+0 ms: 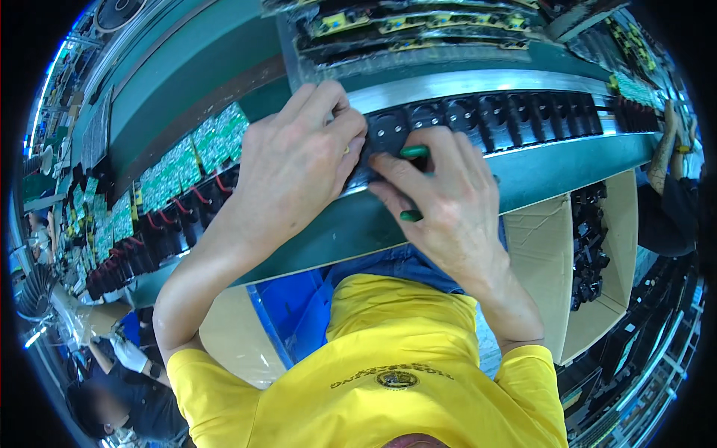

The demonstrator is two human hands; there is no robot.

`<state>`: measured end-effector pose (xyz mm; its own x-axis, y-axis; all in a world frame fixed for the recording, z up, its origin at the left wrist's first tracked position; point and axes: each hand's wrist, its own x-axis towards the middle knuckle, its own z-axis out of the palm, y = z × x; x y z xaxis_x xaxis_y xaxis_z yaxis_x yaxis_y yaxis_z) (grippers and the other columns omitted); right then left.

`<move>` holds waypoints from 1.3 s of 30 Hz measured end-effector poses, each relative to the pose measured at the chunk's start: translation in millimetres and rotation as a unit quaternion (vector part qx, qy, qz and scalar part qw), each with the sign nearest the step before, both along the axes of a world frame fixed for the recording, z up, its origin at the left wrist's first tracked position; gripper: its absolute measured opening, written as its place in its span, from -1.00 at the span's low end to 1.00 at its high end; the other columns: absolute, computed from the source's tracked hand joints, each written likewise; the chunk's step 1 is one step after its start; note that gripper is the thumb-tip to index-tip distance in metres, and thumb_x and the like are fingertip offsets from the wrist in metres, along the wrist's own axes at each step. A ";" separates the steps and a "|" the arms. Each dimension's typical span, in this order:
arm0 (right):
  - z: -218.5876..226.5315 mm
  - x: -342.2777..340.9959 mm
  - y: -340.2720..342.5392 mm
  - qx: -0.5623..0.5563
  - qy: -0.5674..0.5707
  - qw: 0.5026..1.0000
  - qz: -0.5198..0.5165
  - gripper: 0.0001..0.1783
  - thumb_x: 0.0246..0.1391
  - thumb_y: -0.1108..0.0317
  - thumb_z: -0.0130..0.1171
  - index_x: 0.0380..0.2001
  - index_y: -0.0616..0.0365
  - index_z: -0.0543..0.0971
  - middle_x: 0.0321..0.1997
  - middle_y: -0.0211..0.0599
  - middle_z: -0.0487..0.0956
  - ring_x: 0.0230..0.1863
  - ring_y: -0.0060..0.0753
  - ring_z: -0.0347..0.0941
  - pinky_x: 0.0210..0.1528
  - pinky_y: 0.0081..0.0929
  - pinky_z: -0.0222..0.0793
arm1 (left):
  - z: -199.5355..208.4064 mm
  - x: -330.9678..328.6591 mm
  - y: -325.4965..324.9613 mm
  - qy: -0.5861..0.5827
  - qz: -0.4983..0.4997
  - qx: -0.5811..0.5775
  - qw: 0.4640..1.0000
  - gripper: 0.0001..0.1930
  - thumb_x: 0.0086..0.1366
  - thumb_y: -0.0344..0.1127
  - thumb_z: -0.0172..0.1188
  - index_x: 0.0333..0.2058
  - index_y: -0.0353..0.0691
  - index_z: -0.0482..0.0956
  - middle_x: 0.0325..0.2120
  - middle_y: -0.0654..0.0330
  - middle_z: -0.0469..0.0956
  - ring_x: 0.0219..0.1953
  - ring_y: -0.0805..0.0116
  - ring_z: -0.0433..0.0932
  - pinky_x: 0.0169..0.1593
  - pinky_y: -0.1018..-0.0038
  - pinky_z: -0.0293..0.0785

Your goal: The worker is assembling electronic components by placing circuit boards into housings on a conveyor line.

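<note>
A hand tool with two green handles [415, 151] sits in my right hand [452, 190], its fingers wrapped round it. The tool's working end is hidden. The right thumb and index fingertip meet at a black plastic housing [388, 133] at the left end of a row. Close beside it, my left hand [299, 153] is closed, fingers curled against the left side of that housing. What the left fingertips grip is hidden behind the knuckles. More black housings [515, 119] run to the right in a line, with small silvery dots on several of them.
The housings lie along a metal rail [478, 81] on a green bench [549, 183]. Green circuit boards [172, 179] with red wires line the left. Trays of boards [403, 30] stand behind. A cardboard box [534, 243] holds black parts at right. Other people [123, 399] are at both sides.
</note>
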<state>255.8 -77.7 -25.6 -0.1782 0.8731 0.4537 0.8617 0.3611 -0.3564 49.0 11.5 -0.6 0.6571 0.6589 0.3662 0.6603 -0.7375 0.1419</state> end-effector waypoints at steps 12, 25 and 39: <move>46.0 -3.0 30.8 -0.136 0.567 0.785 0.211 -0.61 0.60 0.05 0.26 0.17 0.14 0.72 -0.23 -0.35 0.54 -0.36 -0.43 0.33 -0.22 -0.42 0.36 | 4.2 -1.3 -13.3 0.024 0.036 0.022 0.999 -0.94 0.32 -0.37 0.45 -0.33 -0.16 0.73 -0.16 0.17 0.50 -0.21 0.20 0.57 -0.30 0.33 0.54; 14.2 -56.9 95.0 -0.094 0.738 0.652 0.145 -0.54 0.72 -0.01 -0.12 -0.03 0.11 0.61 -0.37 -0.52 0.40 -0.41 -0.62 0.18 -0.33 -0.53 0.13 | -13.3 -14.4 -9.0 -0.016 0.082 -0.032 0.996 -0.95 0.30 -0.34 0.44 -0.32 -0.15 0.79 -0.17 0.13 0.51 -0.28 0.17 0.61 -0.39 0.25 0.53; 14.2 -49.6 97.0 -0.162 0.729 0.644 0.166 -0.68 0.64 0.16 0.09 -0.21 0.13 0.62 -0.43 -0.50 0.44 -0.39 -0.63 0.22 -0.32 -0.55 0.19 | -15.6 -10.1 -5.9 -0.020 0.070 -0.032 0.997 -0.92 0.28 -0.30 0.44 -0.29 -0.12 0.79 -0.17 0.16 0.54 -0.23 0.09 0.67 -0.34 0.21 0.57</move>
